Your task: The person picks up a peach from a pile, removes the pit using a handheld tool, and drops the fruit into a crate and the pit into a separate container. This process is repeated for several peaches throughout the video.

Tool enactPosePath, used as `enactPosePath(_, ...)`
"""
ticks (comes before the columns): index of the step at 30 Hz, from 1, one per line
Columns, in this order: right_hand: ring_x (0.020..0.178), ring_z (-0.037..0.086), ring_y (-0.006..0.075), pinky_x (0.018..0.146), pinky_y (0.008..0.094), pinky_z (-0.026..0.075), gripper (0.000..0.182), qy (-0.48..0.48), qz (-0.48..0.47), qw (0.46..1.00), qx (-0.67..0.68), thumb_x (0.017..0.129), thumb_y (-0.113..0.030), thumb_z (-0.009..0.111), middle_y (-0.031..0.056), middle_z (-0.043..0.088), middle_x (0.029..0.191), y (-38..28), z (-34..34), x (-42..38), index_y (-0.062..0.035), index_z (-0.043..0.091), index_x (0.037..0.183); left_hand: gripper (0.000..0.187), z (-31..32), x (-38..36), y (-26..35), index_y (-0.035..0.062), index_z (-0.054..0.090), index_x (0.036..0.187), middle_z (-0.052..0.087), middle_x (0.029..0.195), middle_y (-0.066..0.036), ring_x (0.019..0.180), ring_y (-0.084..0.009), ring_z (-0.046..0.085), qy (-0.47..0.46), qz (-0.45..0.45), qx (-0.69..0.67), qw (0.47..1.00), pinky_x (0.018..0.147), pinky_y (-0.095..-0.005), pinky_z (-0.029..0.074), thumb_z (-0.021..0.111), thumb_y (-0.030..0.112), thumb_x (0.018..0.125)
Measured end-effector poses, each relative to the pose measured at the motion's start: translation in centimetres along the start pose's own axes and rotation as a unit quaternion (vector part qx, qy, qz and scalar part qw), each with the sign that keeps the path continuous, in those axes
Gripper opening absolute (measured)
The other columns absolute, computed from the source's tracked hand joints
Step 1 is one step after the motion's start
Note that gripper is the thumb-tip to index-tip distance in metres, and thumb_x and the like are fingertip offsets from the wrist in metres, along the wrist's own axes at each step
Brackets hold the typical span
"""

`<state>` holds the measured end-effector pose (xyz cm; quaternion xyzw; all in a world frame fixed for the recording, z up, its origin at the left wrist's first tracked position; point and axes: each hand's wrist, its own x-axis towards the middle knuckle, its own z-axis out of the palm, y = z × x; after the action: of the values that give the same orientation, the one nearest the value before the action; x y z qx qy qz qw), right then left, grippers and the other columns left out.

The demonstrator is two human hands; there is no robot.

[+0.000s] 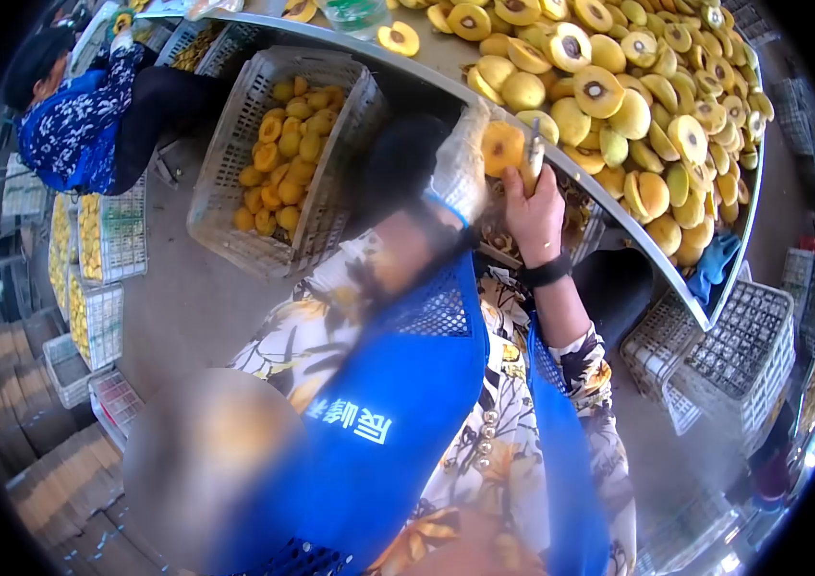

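Observation:
My left hand (460,163), in a pale glove, holds an orange-yellow fruit half (503,147) at the metal table's edge (426,75). Close to its right, my right hand (534,216) is bare and closed around a small tool (531,161) with a thin metal end pointing up beside the fruit. Both hands are over a container of dark scraps (575,213), which they partly hide. Halved fruits (599,93), many with dark pits or hollows, are heaped on the table just beyond my hands.
A white crate (217,158) of peeled-looking fruit halves stands on the left floor. Another person (81,120) sits at the upper left, near stacked crates (122,235). Grey crates (748,331) stand at the right, below a blue glove (715,264) on the table corner.

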<state>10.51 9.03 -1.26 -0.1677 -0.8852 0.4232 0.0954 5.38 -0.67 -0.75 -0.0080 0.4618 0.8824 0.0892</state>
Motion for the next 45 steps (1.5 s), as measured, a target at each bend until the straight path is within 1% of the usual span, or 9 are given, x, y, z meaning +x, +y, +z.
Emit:
enactPosePath(14,0.072,0.057,0.0428,0.061,0.0456,0.046,0.024,-0.164,-0.029,0.986,0.005,0.081,-0.020,0.058,0.0267,0.057,0.071,-0.3,-2.3,-2.3,0.0016,0.048,0.086,0.020,1.0,0.6,0.5,-0.0010,0.061,0.084,0.061,0.070,-0.006,0.057,-0.0116,0.058,0.022,-0.086,0.022,0.996,0.051,-0.0222,0.047,0.064,0.019,0.083)
enactPosePath(19,0.046,0.053,0.0236,0.042,0.0323,0.042,0.016,-0.218,-0.080,0.965,0.122,0.084,-0.016,0.054,0.0110,0.055,0.060,0.9,-1.3,-2.6,-0.0013,0.048,0.086,0.018,1.1,0.7,-0.2,-0.0010,0.062,0.081,0.061,0.070,-0.004,0.057,-0.0093,0.057,0.058,-0.089,0.051,0.993,0.050,-0.0209,0.045,0.064,0.017,0.083)
enactPosePath(24,0.031,0.029,0.0037,0.029,0.0185,0.028,0.012,-0.410,0.298,0.695,0.510,0.091,-0.018,0.046,-0.0039,0.039,0.054,-1.3,-2.9,-2.8,-0.0057,0.045,0.088,0.022,1.6,0.5,0.6,0.0033,0.063,0.078,0.059,0.064,-0.003,0.049,-0.0081,0.053,0.054,-0.132,0.092,0.985,0.044,-0.0200,0.041,0.064,0.025,0.083)
enactPosePath(27,0.031,0.028,0.0026,0.029,0.0180,0.027,0.019,-0.452,0.273,0.456,0.717,0.093,-0.024,0.046,-0.0040,0.039,0.054,1.9,-1.4,-2.8,-0.0058,0.043,0.093,0.029,0.3,1.3,-0.2,0.0070,0.059,0.085,0.059,0.069,-0.004,0.052,-0.0116,0.052,-0.007,-0.124,0.091,0.988,0.047,-0.0233,0.042,0.053,0.036,0.088)
enactPosePath(31,0.035,0.029,0.0036,0.031,0.0178,0.024,0.021,-0.456,0.061,0.382,0.801,0.092,-0.025,0.048,-0.0028,0.038,0.057,1.6,-2.5,-2.7,-0.0053,0.046,0.097,0.039,-5.0,3.6,2.1,0.0108,0.050,0.086,0.059,0.075,-0.007,0.060,-0.0180,0.058,-0.009,-0.193,-0.069,0.979,0.049,-0.0256,0.046,0.040,0.048,0.091)
enactPosePath(34,0.037,0.035,0.0054,0.033,0.0196,0.028,0.021,-0.416,0.171,0.634,0.629,0.085,-0.021,0.058,-0.0005,0.044,0.058,3.8,-4.2,-1.8,-0.0040,0.049,0.094,0.039,-12.5,5.4,6.0,0.0099,0.061,0.094,0.063,0.083,-0.010,0.068,-0.0204,0.062,0.162,0.091,0.253,0.949,0.058,-0.0275,0.050,0.050,0.047,0.086)
enactPosePath(36,0.042,0.047,0.0107,0.039,0.0239,0.038,0.022,-0.340,0.211,0.886,0.236,0.077,-0.021,0.063,0.0058,0.054,0.061,5.1,-3.7,-1.3,-0.0011,0.056,0.083,0.041,-15.1,5.8,10.2,0.0091,0.066,0.091,0.064,0.090,-0.013,0.084,-0.0276,0.061,0.197,0.200,0.782,0.557,0.076,-0.0372,0.046,0.061,0.047,0.076)
enactPosePath(42,0.071,0.061,0.0255,0.068,0.0350,0.048,0.034,-0.300,0.153,0.934,0.121,0.075,-0.025,0.062,0.0173,0.062,0.077,4.0,-1.4,-1.8,0.0037,0.057,0.093,0.047,-7.7,10.6,10.7,0.0188,0.062,0.100,0.063,0.093,-0.009,0.092,-0.0277,0.058,0.126,0.159,0.878,0.433,0.076,-0.0445,0.043,0.056,0.057,0.073)
enactPosePath(45,0.040,0.049,0.0109,0.039,0.0248,0.040,0.019,-0.258,0.012,0.960,0.103,0.079,-0.019,0.061,0.0038,0.053,0.056,4.6,-0.8,-2.4,-0.0019,0.054,0.084,0.053,-6.3,15.6,7.9,0.0158,0.060,0.104,0.065,0.094,-0.010,0.089,-0.0273,0.061,0.042,0.031,0.925,0.377,0.077,-0.0451,0.044,0.055,0.058,0.073)
